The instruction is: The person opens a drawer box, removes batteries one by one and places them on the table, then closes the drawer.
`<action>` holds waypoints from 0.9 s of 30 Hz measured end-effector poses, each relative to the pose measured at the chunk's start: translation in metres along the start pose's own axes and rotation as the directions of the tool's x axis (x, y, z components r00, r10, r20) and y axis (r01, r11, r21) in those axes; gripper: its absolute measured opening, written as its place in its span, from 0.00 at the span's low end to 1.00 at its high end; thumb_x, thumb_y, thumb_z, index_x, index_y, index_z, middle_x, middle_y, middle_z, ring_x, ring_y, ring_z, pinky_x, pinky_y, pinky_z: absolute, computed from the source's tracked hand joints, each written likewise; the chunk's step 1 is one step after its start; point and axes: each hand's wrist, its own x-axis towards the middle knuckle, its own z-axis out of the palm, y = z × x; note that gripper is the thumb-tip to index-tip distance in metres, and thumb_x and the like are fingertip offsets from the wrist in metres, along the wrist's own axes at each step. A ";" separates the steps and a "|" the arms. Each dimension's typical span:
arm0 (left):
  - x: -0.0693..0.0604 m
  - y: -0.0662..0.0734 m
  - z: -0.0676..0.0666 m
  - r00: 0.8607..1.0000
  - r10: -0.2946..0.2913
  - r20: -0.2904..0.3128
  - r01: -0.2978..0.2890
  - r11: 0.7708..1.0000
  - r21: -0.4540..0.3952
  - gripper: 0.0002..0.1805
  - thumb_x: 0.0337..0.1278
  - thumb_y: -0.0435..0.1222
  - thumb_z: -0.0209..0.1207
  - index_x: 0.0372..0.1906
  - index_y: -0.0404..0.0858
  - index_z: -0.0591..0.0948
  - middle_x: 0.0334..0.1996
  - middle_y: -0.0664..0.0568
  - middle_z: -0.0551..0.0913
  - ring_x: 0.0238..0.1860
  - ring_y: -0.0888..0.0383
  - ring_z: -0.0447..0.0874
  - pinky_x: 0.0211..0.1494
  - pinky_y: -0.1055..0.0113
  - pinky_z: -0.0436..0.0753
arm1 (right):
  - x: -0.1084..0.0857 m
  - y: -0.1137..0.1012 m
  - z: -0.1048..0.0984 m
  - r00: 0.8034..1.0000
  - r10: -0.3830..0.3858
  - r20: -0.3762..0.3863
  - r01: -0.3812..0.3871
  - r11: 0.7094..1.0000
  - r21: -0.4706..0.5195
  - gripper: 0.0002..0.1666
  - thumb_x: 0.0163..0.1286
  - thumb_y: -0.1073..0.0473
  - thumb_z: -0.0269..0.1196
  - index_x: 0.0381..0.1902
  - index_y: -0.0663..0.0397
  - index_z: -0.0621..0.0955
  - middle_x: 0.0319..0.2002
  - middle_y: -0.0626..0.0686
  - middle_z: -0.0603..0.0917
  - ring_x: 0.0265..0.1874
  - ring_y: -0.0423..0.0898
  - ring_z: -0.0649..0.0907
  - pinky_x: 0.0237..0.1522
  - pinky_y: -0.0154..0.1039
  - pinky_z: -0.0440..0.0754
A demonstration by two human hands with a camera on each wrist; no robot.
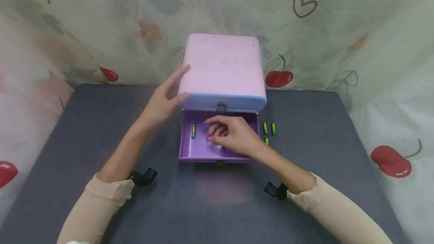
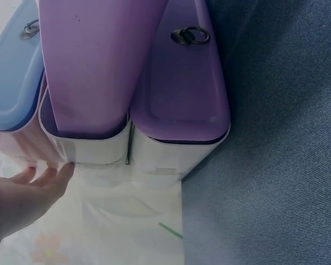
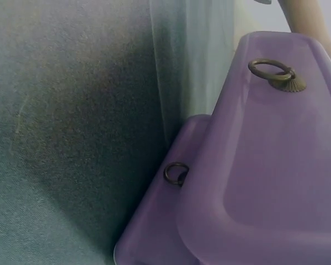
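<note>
A small pink chest of drawers (image 1: pixel 223 63) has a blue top drawer front (image 1: pixel 200 102) and a purple middle drawer (image 1: pixel 184 148) pulled out. My left hand (image 1: pixel 162 102) rests against the chest's left side near its upper corner; in the left wrist view, the fingertips of the left hand (image 2: pixel 27 196) touch that side. Over the pulled-out drawer is my right hand (image 1: pixel 237 133), fingers loosely bent, thumb and index finger apart, nothing visible between them. A green-and-yellow battery (image 1: pixel 193 130) lies inside the drawer at the left. The right wrist view does not show the right hand.
Beside the drawer's right side, three similar batteries lie on the dark table: two batteries (image 1: pixel 269 128) farther back, one battery (image 1: pixel 266 141) nearer. A purple bottom drawer (image 2: pixel 182 88) is closed and has a ring pull. Behind the chest hangs a patterned cloth (image 1: pixel 149 59).
</note>
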 end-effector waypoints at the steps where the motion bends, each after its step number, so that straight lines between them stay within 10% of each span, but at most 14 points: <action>1: 0.001 -0.001 0.000 1.000 0.002 0.001 -0.002 1.000 0.002 0.35 0.67 0.30 0.58 0.77 0.44 0.63 0.78 0.56 0.55 0.77 0.61 0.49 0.78 0.58 0.53 | 0.002 0.000 0.000 1.000 0.008 0.004 -0.008 1.000 -0.009 0.23 0.61 0.64 0.72 0.55 0.59 0.82 0.34 0.44 0.86 0.31 0.39 0.84 0.37 0.35 0.84; 27: 0.000 0.001 0.001 1.000 -0.008 0.006 0.008 1.000 0.000 0.36 0.67 0.36 0.60 0.77 0.45 0.62 0.78 0.55 0.54 0.77 0.60 0.48 0.77 0.51 0.54 | 0.035 0.003 0.013 0.995 0.070 0.068 -0.062 0.991 -0.118 0.23 0.60 0.64 0.72 0.54 0.60 0.84 0.33 0.45 0.88 0.32 0.35 0.84 0.38 0.30 0.81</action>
